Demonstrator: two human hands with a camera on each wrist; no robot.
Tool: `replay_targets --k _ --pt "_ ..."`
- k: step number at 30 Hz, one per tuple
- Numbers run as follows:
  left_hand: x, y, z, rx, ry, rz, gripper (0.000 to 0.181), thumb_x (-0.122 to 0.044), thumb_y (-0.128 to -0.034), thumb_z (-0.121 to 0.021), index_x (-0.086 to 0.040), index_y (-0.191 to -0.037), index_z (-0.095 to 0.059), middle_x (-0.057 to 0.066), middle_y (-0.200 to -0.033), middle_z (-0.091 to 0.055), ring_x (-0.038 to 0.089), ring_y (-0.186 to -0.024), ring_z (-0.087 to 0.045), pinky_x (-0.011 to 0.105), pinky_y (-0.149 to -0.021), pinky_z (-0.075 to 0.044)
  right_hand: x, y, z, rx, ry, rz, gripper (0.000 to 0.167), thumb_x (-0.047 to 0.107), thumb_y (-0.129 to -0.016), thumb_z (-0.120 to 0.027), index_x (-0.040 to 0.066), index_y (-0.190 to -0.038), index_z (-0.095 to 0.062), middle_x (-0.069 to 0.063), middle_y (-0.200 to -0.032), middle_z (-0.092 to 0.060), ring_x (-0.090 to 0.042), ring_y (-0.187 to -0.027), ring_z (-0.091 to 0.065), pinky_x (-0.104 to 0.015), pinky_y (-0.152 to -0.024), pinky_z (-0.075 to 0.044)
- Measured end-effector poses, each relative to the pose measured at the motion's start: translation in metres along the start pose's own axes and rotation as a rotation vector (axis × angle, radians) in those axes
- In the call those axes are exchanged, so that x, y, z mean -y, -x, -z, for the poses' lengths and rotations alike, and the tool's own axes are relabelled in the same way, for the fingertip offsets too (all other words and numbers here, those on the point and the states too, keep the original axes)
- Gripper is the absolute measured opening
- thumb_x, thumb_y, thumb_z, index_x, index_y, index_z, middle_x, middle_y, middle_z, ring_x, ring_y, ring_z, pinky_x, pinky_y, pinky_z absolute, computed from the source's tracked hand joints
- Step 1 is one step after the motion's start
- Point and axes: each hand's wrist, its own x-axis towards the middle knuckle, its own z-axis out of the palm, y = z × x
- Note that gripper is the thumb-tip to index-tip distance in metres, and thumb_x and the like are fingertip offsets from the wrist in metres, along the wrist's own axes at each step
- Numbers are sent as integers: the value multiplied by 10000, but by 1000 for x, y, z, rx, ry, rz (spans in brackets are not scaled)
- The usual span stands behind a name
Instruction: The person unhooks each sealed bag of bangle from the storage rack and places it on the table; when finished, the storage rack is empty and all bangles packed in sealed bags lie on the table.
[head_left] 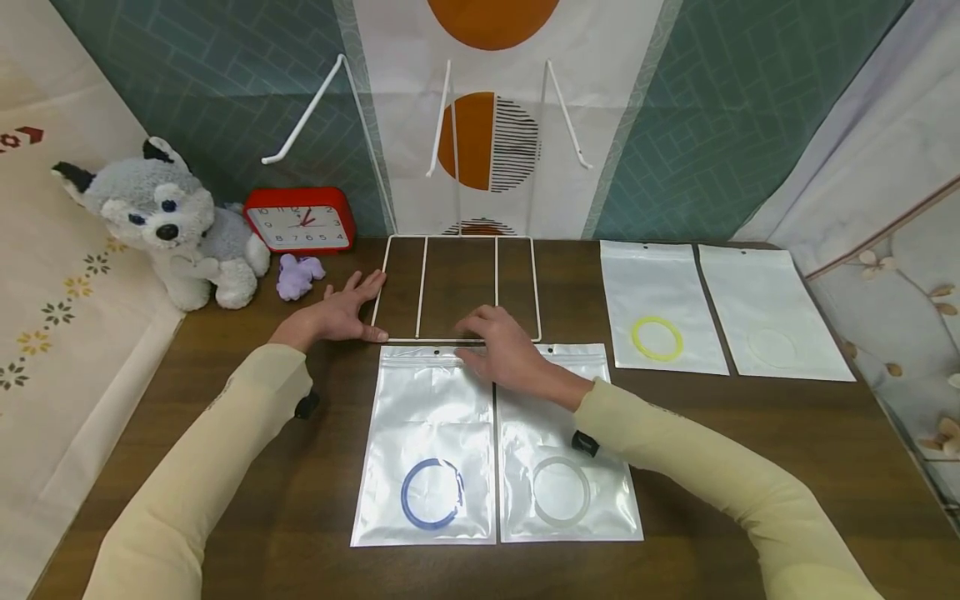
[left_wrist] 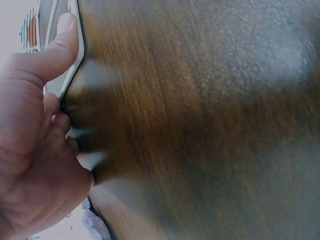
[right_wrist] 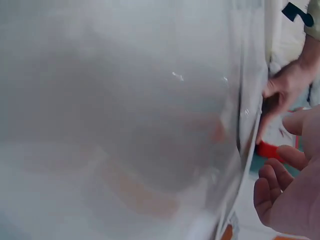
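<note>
A white wire rack (head_left: 495, 283) stands at the back of the table, its base flat and its upright arms against the wall. My left hand (head_left: 341, 312) rests on the base's left side, fingers spread and thumb at the front left corner; in the left wrist view the thumb (left_wrist: 66, 37) lies on the wire. My right hand (head_left: 504, 346) hovers at the rack's front bar with loosely bent fingers, and holds nothing visible. Below it lie two silvery zip pouches side by side, the left pouch (head_left: 423, 417) showing a blue ring, the right pouch (head_left: 562, 508) a whitish one.
On the right lie two more pouches, one white pouch (head_left: 652, 283) with a yellow ring and another pouch (head_left: 765, 292) with a pale ring. A husky plush (head_left: 172, 225), a red clock (head_left: 300, 219) and a small purple toy (head_left: 298, 277) stand at the back left.
</note>
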Motion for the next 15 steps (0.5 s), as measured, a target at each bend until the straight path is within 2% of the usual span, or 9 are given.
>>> replay_targets --k 5,11,15 --pt "1 4 2 -5 -6 -11 1087 -360 -872 -767 -8 -1592 -32 204 -1653 33 437 -1480 125 726 -1072 89 -8 7 31 -47 -48 -7 257 111 -918 -706 -27 -1134 -698 -133 -1093 -645 -306 -1033 -579 -422 -883 -484" --pt "4 10 8 16 -27 0 1096 -388 -872 -757 6 -1587 -26 219 -1649 35 456 -1475 118 737 -1068 73 -26 23 75 -108 -48 8 228 57 -895 -694 -39 -1102 -695 -152 -1019 -652 -297 -867 -591 -413 -757 -486" --pt "7 14 10 26 -15 18 1117 -407 -866 -762 11 -1584 -16 225 -1646 46 467 -1471 117 738 -1068 68 -41 36 97 -130 -30 1 208 37 -895 -683 -35 -1090 -690 -154 -1014 -647 -290 -789 -574 -407 -707 -465"
